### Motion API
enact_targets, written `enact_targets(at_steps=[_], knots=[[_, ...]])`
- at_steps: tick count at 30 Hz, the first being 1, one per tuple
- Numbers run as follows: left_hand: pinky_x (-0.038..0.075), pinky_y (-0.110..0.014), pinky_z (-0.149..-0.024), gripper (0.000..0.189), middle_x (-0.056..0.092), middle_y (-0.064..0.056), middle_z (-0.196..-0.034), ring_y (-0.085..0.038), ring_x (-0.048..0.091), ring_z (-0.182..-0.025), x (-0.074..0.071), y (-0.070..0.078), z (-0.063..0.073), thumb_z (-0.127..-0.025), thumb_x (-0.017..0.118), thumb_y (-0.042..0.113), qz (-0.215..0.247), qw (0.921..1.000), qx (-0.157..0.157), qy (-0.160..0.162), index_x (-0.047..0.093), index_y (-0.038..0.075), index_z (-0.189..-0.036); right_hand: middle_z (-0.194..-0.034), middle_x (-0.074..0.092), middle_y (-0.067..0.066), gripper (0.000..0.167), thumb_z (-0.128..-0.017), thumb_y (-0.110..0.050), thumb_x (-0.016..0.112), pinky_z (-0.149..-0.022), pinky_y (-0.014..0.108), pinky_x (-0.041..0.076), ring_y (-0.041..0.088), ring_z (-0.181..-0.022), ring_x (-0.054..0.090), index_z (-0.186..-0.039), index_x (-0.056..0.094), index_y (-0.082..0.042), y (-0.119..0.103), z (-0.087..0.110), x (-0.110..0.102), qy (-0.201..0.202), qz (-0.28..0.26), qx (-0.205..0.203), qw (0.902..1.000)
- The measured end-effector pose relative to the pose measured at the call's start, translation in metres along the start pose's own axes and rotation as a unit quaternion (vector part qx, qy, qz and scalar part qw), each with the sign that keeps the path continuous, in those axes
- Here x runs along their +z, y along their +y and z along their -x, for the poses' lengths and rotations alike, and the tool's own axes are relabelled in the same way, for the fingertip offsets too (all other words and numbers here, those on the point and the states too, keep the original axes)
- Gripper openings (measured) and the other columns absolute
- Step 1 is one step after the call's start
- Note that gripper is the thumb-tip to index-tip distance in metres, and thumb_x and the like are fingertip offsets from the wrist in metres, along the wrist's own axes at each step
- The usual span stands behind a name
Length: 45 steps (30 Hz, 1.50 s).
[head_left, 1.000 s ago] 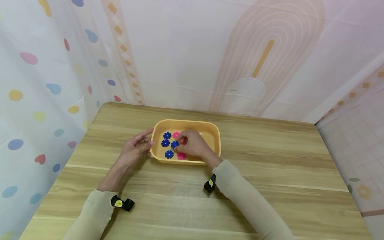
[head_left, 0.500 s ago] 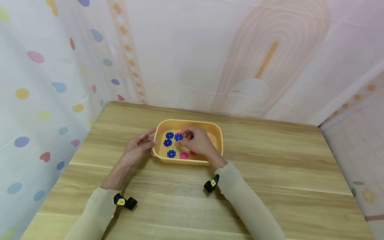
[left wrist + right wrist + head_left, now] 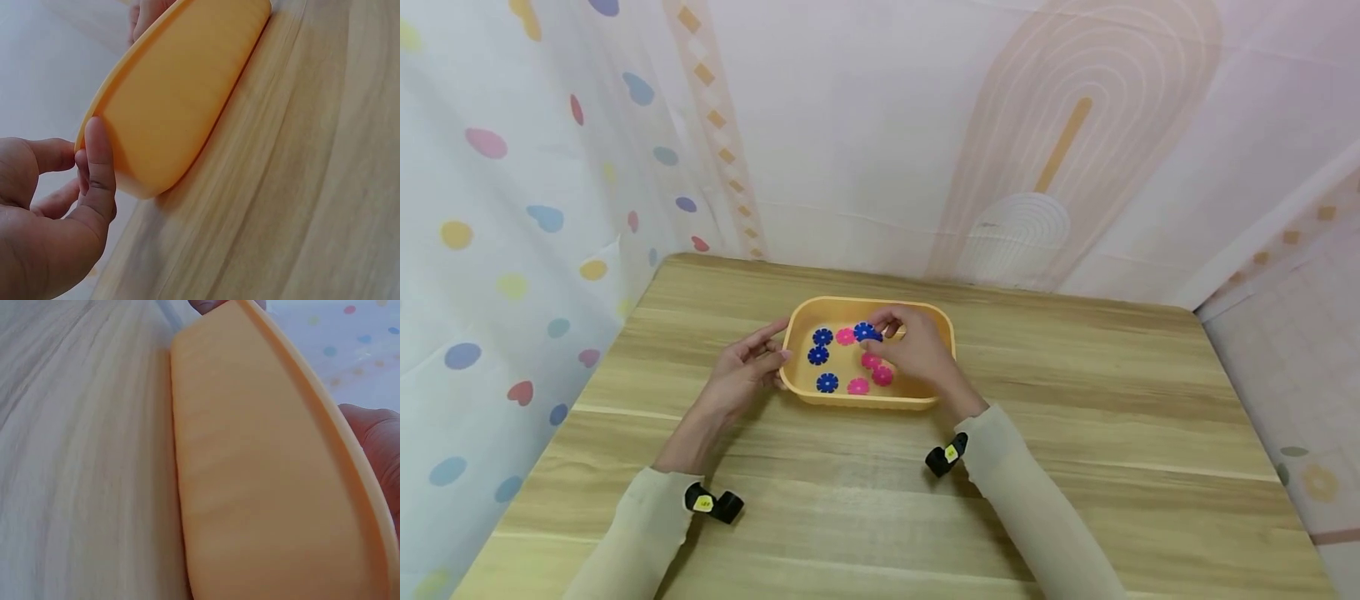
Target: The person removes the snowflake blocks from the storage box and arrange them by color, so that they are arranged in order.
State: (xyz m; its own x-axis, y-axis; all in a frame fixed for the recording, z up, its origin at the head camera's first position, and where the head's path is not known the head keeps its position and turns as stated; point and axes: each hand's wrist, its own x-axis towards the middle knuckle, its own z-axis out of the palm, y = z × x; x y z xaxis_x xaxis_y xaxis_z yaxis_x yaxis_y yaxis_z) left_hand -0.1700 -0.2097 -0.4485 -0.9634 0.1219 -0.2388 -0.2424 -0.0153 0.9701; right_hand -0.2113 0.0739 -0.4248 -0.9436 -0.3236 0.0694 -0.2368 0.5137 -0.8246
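A shallow yellow plastic bin [image 3: 850, 402] stands on the table. My left hand [image 3: 741, 367] holds its left end, thumb at the rim; the left wrist view shows fingers on both sides of the rim, against the outer wall [image 3: 175, 87]. Over the bin, my right hand [image 3: 917, 343] pinches a notched blue plastic disc [image 3: 864, 332] between thumb and fingers; part of another blue shape shows just behind it. In the right wrist view, the bin's wall [image 3: 250, 444] hides the fingertips and the disc, with only part of the hand [image 3: 378, 447] showing beyond the rim.
Inside the bin, several blue discs [image 3: 817, 356] lie toward the left and several pink discs [image 3: 871, 360] around the middle. The wood-grain table [image 3: 835, 500] extends on all sides. A patterned cloth backdrop [image 3: 865, 150] hangs behind the table's back edge.
My right hand has picked up a blue disc from among the others and carried it to the right and back, uncovering pink discs beneath. My left hand stays on the rim.
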Motion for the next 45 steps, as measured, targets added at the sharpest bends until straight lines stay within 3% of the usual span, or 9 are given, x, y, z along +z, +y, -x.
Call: enact_targets(at_steps=[9, 21, 30, 38, 45], knots=[[0.063, -0.023, -0.069, 0.061, 0.058, -0.002, -0.107, -0.01, 0.063, -0.077, 0.001, -0.001, 0.001, -0.101, 0.064, 0.009, 0.014, 0.9999, 0.005, -0.008, 0.041, 0.013, -0.158, -0.099, 0.073, 0.004, 0.025, -0.086, -0.022, 0.084, -0.074, 0.027, 0.053, 0.021, -0.09, 0.061, -0.106, 0.074, -0.011, 0.009, 0.013, -0.025, 0.029, -0.011, -0.034, 0.9989], [0.063, -0.024, -0.069, 0.061, 0.057, -0.002, -0.107, -0.011, 0.063, -0.076, -0.001, -0.002, 0.001, -0.101, 0.065, 0.009, 0.013, 0.9999, -0.008, -0.001, 0.042, 0.015, -0.158, -0.101, 0.071, 0.009, 0.029, -0.087, -0.027, 0.084, -0.074, 0.031, 0.052, 0.028, -0.094, 0.061, -0.109, 0.073, -0.012, 0.022, 0.028, -0.051, 0.067, -0.002, -0.007, 0.9977], [0.063, -0.024, -0.069, 0.061, 0.058, -0.002, -0.107, -0.011, 0.064, -0.076, -0.002, -0.003, 0.001, -0.101, 0.066, 0.011, 0.015, 0.9999, -0.004, -0.002, 0.043, 0.015, -0.157, -0.099, 0.07, 0.006, 0.031, -0.088, -0.027, 0.083, -0.072, 0.03, 0.054, 0.021, -0.09, 0.06, -0.113, 0.073, -0.012, 0.034, 0.038, -0.069, 0.103, 0.001, -0.004, 0.9947], [0.063, -0.023, -0.069, 0.06, 0.057, -0.002, -0.107, -0.011, 0.063, -0.077, -0.001, -0.002, 0.001, -0.102, 0.064, 0.008, 0.014, 0.9999, -0.003, -0.001, 0.043, 0.014, -0.157, -0.098, 0.068, 0.005, 0.032, -0.088, -0.033, 0.082, -0.071, 0.026, 0.051, 0.018, -0.091, 0.059, -0.112, 0.073, -0.014, 0.055, 0.047, -0.081, 0.125, -0.002, 0.035, 0.9915], [0.063, -0.023, -0.069, 0.06, 0.054, -0.003, -0.108, -0.011, 0.062, -0.077, -0.001, -0.001, 0.001, -0.102, 0.063, 0.008, 0.017, 0.9998, -0.007, -0.004, 0.042, 0.016, -0.158, -0.098, 0.07, 0.01, 0.032, -0.087, -0.024, 0.084, -0.07, 0.022, 0.051, 0.019, -0.087, 0.061, -0.111, 0.073, -0.007, 0.082, 0.053, -0.09, 0.132, 0.013, 0.055, 0.9896]])
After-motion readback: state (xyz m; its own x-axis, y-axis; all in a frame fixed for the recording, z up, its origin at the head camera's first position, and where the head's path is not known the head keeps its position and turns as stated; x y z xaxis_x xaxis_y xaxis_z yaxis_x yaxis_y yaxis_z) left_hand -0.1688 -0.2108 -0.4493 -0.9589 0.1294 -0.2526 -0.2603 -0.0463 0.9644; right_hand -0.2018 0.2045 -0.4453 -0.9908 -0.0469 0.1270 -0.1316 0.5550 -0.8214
